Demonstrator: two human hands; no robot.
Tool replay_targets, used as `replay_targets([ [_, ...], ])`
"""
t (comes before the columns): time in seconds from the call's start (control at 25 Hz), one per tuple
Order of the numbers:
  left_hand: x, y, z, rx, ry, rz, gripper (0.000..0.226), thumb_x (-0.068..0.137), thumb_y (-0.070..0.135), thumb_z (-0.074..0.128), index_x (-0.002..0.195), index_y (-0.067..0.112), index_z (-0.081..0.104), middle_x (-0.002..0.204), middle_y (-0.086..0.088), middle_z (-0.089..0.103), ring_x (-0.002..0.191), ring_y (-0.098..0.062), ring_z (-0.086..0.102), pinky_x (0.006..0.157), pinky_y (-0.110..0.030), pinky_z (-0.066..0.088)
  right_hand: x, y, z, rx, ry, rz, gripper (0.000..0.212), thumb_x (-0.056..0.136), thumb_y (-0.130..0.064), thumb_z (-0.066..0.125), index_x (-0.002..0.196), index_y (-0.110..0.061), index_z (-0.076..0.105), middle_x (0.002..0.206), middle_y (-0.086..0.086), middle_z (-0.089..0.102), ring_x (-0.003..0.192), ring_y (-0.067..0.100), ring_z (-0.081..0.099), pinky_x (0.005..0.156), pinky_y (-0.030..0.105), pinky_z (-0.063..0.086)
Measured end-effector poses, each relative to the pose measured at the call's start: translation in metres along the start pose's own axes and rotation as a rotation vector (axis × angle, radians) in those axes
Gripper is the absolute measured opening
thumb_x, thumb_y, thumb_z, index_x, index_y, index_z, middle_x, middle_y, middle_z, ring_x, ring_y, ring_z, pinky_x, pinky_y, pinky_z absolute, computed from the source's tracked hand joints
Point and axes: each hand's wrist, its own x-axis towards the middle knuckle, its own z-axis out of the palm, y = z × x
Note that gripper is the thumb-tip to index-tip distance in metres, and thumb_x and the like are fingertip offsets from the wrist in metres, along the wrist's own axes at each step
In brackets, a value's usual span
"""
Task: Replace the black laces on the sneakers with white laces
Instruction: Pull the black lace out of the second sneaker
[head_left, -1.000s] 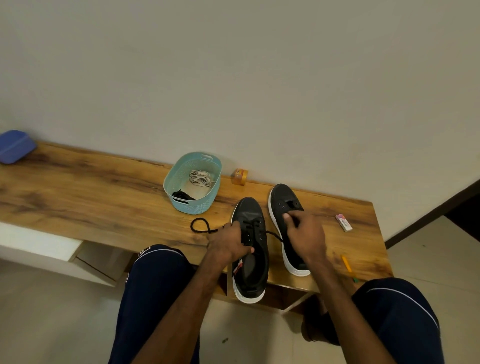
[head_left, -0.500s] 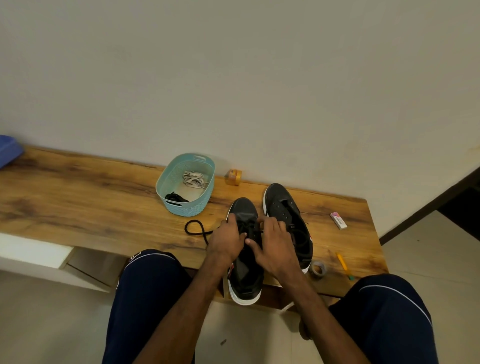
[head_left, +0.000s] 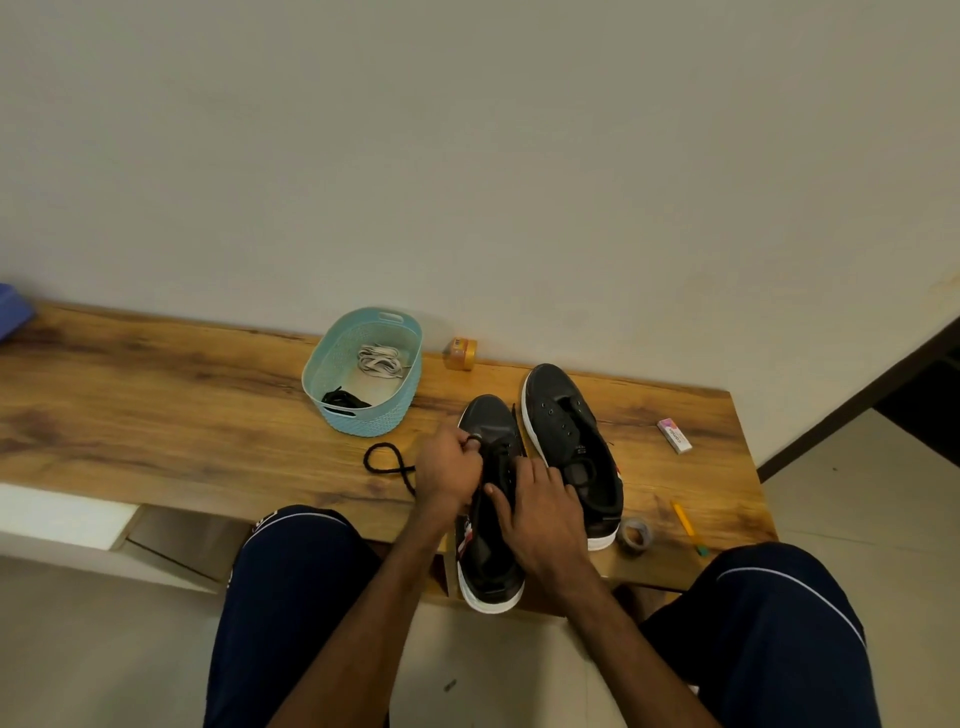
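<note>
Right hand (head_left: 540, 512) has shifted onto the sneaker (head_left: 491, 415) nearer the basket (head_left: 363, 422), grip unclear; left hand (head_left: 449, 475) pinches its black lace (head_left: 384, 460), unlacing.

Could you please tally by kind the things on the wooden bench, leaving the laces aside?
Sneakers: 2, nearer sneaker, farther sneaker
Tape rolls: 2, orange tape roll, grey tape roll
Basket: 1
Eraser: 1
Pencil: 1
Blue object at the left edge: 1
Total: 8
</note>
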Motion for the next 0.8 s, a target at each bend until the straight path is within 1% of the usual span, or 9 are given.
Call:
replay_targets([
  [0.08, 0.001, 0.004, -0.01, -0.507, -0.12, -0.292, 0.021, 0.101, 0.016, 0.042, 0.111, 0.007, 0.058, 0.109, -0.015, 0.067, 0.089, -0.031, 0.066, 0.066, -0.048, 0.059, 0.002, 0.0, 0.002, -0.004, -0.027, 0.037, 0.042, 0.099, -0.05, 0.036, 0.127, -0.021, 0.047, 0.123, 0.001, 0.058, 0.107, 0.02, 0.056, 0.09, 0.039, 0.049],
  [0.16, -0.001, 0.005, -0.019, -0.713, -0.191, -0.428, 0.03, 0.101, 0.008, 0.034, 0.123, 0.004, 0.053, 0.119, -0.017, 0.062, 0.1, -0.038, 0.063, 0.071, -0.055, 0.057, 0.001, -0.001, 0.002, -0.009, -0.064, 0.073, 0.04, 0.097, -0.042, 0.042, 0.131, -0.02, 0.044, 0.126, 0.002, 0.057, 0.111, 0.021, 0.056, 0.092, 0.039, 0.049],
  [0.2, -0.001, 0.004, -0.021, -0.612, -0.166, -0.364, 0.031, 0.099, 0.006, 0.036, 0.125, 0.007, 0.051, 0.122, -0.016, 0.06, 0.104, -0.038, 0.062, 0.077, -0.055, 0.057, 0.0, -0.002, 0.002, -0.009, -0.07, 0.087, 0.04, 0.097, -0.041, 0.043, 0.13, -0.02, 0.044, 0.125, 0.002, 0.058, 0.11, 0.021, 0.057, 0.09, 0.039, 0.05],
  [0.32, -0.008, 0.002, -0.022, 0.316, -0.076, 0.222, 0.045, 0.089, 0.007, 0.053, 0.132, 0.018, 0.05, 0.14, -0.008, 0.048, 0.121, -0.028, 0.052, 0.097, -0.047, 0.049, -0.001, -0.003, 0.001, -0.01, -0.065, 0.102, 0.039, 0.095, -0.04, 0.044, 0.128, -0.019, 0.045, 0.122, 0.003, 0.058, 0.106, 0.022, 0.057, 0.082, 0.036, 0.051],
  [0.4, -0.013, 0.008, -0.017, 0.566, -0.054, 0.444, 0.048, 0.092, 0.019, 0.056, 0.138, 0.023, 0.047, 0.145, 0.0, 0.044, 0.128, -0.023, 0.048, 0.105, -0.046, 0.042, -0.001, -0.001, 0.001, -0.021, -0.068, 0.1, 0.041, 0.095, -0.041, 0.043, 0.13, -0.019, 0.045, 0.124, 0.003, 0.057, 0.108, 0.022, 0.056, 0.082, 0.036, 0.05],
  [0.48, -0.013, 0.013, -0.016, 0.664, -0.1, 0.418, 0.033, 0.098, 0.031, 0.054, 0.13, 0.024, 0.055, 0.131, 0.0, 0.054, 0.12, -0.021, 0.053, 0.101, -0.044, 0.043, 0.0, 0.0, 0.003, -0.039, -0.078, 0.088, 0.047, 0.096, -0.041, 0.041, 0.137, -0.018, 0.042, 0.134, 0.003, 0.053, 0.118, 0.022, 0.051, 0.09, 0.038, 0.049],
  [0.6, -0.014, 0.016, -0.017, 0.666, -0.119, 0.33, 0.016, 0.099, 0.03, 0.054, 0.109, 0.023, 0.065, 0.113, 0.0, 0.064, 0.103, -0.02, 0.06, 0.088, -0.038, 0.048, 0.0, 0.001, 0.004, -0.034, -0.11, 0.07, 0.06, 0.1, -0.039, 0.036, 0.154, -0.015, 0.028, 0.157, 0.006, 0.034, 0.142, 0.023, 0.032, 0.107, 0.04, 0.042],
  [0.72, -0.012, 0.013, -0.03, 0.415, 0.187, 0.296, 0.008, 0.097, 0.022, 0.057, 0.101, 0.021, 0.064, 0.1, 0.001, 0.065, 0.09, -0.019, 0.062, 0.073, -0.034, 0.049, 0.001, 0.002, 0.005, -0.012, -0.144, 0.075, 0.063, 0.103, -0.037, 0.03, 0.159, -0.012, 0.013, 0.166, 0.006, 0.015, 0.152, 0.022, 0.015, 0.115, 0.041, 0.034],
  [0.8, 0.002, 0.006, -0.056, 0.222, 0.439, 0.151, 0.007, 0.095, 0.021, 0.058, 0.099, 0.018, 0.064, 0.097, -0.001, 0.064, 0.086, -0.021, 0.062, 0.067, -0.035, 0.046, 0.0, 0.001, 0.004, -0.016, -0.147, 0.088, 0.063, 0.104, -0.037, 0.028, 0.159, -0.01, 0.011, 0.166, 0.008, 0.014, 0.153, 0.023, 0.013, 0.116, 0.042, 0.032],
])
